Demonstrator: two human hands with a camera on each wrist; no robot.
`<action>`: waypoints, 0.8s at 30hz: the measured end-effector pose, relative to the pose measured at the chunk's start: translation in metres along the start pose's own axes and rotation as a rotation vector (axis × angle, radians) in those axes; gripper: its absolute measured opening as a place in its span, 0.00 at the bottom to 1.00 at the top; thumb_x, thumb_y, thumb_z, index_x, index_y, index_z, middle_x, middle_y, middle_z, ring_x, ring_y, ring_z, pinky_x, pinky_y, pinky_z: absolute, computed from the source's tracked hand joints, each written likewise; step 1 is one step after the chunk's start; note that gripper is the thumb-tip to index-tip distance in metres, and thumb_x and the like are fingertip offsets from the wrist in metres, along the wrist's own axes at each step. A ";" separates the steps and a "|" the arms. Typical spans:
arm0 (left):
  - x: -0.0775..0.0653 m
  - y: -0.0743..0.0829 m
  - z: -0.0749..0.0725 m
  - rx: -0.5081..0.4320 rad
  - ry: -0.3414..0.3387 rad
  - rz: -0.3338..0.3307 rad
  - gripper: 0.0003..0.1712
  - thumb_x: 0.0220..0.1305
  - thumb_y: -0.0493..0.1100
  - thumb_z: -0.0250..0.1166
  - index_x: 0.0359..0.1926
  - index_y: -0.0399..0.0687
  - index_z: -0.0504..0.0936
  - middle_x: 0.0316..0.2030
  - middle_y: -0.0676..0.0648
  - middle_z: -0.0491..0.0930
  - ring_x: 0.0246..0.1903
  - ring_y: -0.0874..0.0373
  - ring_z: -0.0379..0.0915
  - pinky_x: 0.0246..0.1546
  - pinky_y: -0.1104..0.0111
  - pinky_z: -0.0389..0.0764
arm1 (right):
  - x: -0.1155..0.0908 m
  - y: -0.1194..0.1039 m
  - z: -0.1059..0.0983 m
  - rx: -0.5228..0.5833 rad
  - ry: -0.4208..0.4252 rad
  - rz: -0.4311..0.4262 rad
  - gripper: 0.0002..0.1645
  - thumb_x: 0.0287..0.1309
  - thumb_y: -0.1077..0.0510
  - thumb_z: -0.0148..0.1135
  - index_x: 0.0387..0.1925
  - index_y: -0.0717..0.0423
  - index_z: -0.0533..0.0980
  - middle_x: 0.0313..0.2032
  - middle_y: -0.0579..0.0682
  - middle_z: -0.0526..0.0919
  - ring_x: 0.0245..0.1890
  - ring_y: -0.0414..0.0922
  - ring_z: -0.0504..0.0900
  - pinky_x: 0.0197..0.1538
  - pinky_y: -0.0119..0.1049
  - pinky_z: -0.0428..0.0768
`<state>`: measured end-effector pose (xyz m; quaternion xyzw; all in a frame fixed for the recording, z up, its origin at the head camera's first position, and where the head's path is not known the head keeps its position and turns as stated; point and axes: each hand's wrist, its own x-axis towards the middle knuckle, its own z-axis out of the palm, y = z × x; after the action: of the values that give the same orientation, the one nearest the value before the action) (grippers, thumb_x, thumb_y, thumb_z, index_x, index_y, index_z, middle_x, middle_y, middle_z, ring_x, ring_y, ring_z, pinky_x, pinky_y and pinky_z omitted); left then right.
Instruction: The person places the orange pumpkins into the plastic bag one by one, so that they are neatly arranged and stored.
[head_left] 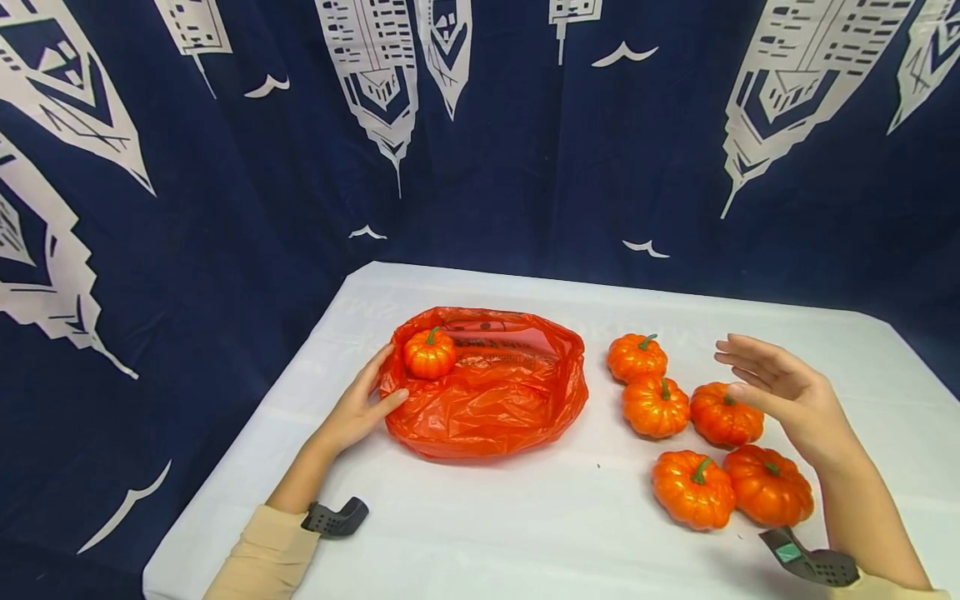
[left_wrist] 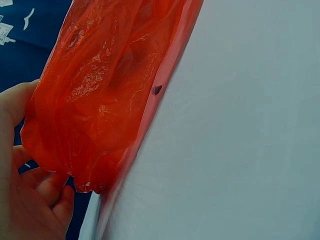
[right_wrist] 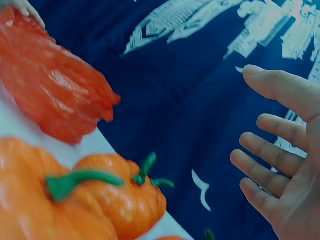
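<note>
A red plastic bag [head_left: 480,417] lies on the table with its mouth spread wide, and one small orange pumpkin [head_left: 430,353] with a green stem sits inside at its left. My left hand [head_left: 367,400] holds the bag's left side between thumb and fingers; the left wrist view shows the bag's crinkled side [left_wrist: 100,90] against them. Over the right of the table hovers my right hand [head_left: 787,392], fingers spread loosely and holding nothing. Its thumb overlaps a pumpkin [head_left: 720,417] in the head view. In the right wrist view the palm and fingers [right_wrist: 280,160] are apart from the pumpkins.
Several orange pumpkins stand right of the bag, among them a rear one [head_left: 636,360], a front one [head_left: 693,492] and one beside it [head_left: 768,487]. A white cloth covers the table [head_left: 525,533]. Behind hangs a dark blue curtain [head_left: 525,183] with white building prints.
</note>
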<state>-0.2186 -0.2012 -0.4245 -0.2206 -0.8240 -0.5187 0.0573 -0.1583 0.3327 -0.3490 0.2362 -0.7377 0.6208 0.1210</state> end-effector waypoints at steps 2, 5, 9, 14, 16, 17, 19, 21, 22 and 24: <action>0.000 0.001 0.000 -0.005 0.000 0.002 0.42 0.66 0.36 0.63 0.75 0.39 0.52 0.73 0.37 0.51 0.71 0.40 0.48 0.69 0.47 0.53 | -0.004 0.004 -0.007 -0.072 0.026 0.031 0.35 0.56 0.82 0.54 0.66 0.65 0.66 0.57 0.45 0.79 0.57 0.36 0.76 0.56 0.18 0.69; 0.000 0.001 0.000 -0.014 -0.001 0.005 0.42 0.66 0.36 0.63 0.75 0.38 0.52 0.73 0.37 0.52 0.71 0.40 0.48 0.69 0.47 0.52 | -0.009 0.010 -0.017 -0.205 0.054 0.076 0.35 0.58 0.79 0.56 0.67 0.62 0.66 0.57 0.41 0.78 0.56 0.33 0.75 0.54 0.16 0.69; 0.000 0.002 0.000 -0.016 -0.005 0.000 0.42 0.66 0.36 0.63 0.75 0.39 0.51 0.74 0.37 0.51 0.72 0.40 0.47 0.69 0.47 0.52 | -0.016 0.019 -0.027 -0.340 0.060 0.131 0.34 0.60 0.75 0.58 0.67 0.58 0.67 0.55 0.34 0.77 0.55 0.29 0.74 0.52 0.15 0.69; -0.001 0.004 0.000 -0.007 -0.007 -0.008 0.42 0.66 0.36 0.63 0.75 0.38 0.51 0.74 0.37 0.50 0.72 0.40 0.45 0.69 0.47 0.52 | -0.024 0.034 -0.035 -0.359 0.029 0.168 0.34 0.61 0.73 0.59 0.68 0.54 0.67 0.55 0.29 0.74 0.55 0.26 0.72 0.51 0.14 0.69; -0.001 0.004 0.000 -0.005 -0.008 -0.008 0.42 0.66 0.37 0.63 0.75 0.38 0.51 0.74 0.36 0.50 0.72 0.40 0.45 0.69 0.46 0.52 | -0.026 0.041 -0.038 -0.367 0.030 0.195 0.35 0.62 0.71 0.59 0.69 0.52 0.66 0.55 0.27 0.73 0.54 0.24 0.71 0.51 0.13 0.68; -0.001 0.004 0.000 -0.003 -0.009 -0.008 0.42 0.66 0.37 0.63 0.75 0.38 0.51 0.74 0.36 0.50 0.72 0.40 0.45 0.69 0.46 0.52 | -0.027 0.044 -0.039 -0.368 0.033 0.214 0.35 0.63 0.70 0.59 0.69 0.50 0.66 0.55 0.26 0.72 0.54 0.23 0.71 0.51 0.13 0.68; -0.001 0.004 0.000 -0.003 -0.009 -0.008 0.42 0.66 0.37 0.63 0.75 0.38 0.51 0.74 0.36 0.50 0.72 0.40 0.45 0.69 0.46 0.52 | -0.029 0.049 -0.042 -0.369 0.040 0.257 0.34 0.64 0.67 0.59 0.70 0.48 0.65 0.54 0.24 0.71 0.53 0.21 0.70 0.50 0.13 0.68; -0.001 0.004 0.000 -0.002 -0.008 -0.009 0.42 0.66 0.37 0.63 0.75 0.38 0.51 0.74 0.36 0.51 0.72 0.40 0.45 0.69 0.47 0.52 | -0.031 0.054 -0.044 -0.387 0.039 0.316 0.34 0.66 0.63 0.59 0.71 0.47 0.63 0.54 0.23 0.69 0.52 0.21 0.68 0.48 0.13 0.68; 0.000 0.003 0.000 -0.003 -0.008 -0.011 0.42 0.66 0.37 0.63 0.75 0.38 0.51 0.74 0.37 0.51 0.72 0.41 0.45 0.69 0.47 0.52 | -0.032 0.056 -0.046 -0.399 0.035 0.351 0.34 0.67 0.61 0.59 0.72 0.46 0.62 0.54 0.22 0.68 0.52 0.22 0.68 0.48 0.14 0.69; 0.000 0.003 0.000 -0.005 -0.008 -0.013 0.42 0.66 0.37 0.63 0.75 0.39 0.51 0.74 0.37 0.51 0.72 0.41 0.45 0.69 0.48 0.51 | -0.034 0.059 -0.047 -0.384 0.021 0.416 0.36 0.68 0.57 0.58 0.74 0.47 0.59 0.58 0.26 0.67 0.60 0.34 0.68 0.61 0.28 0.69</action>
<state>-0.2172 -0.1999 -0.4221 -0.2176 -0.8244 -0.5202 0.0502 -0.1643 0.3919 -0.4064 0.0461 -0.8731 0.4836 0.0414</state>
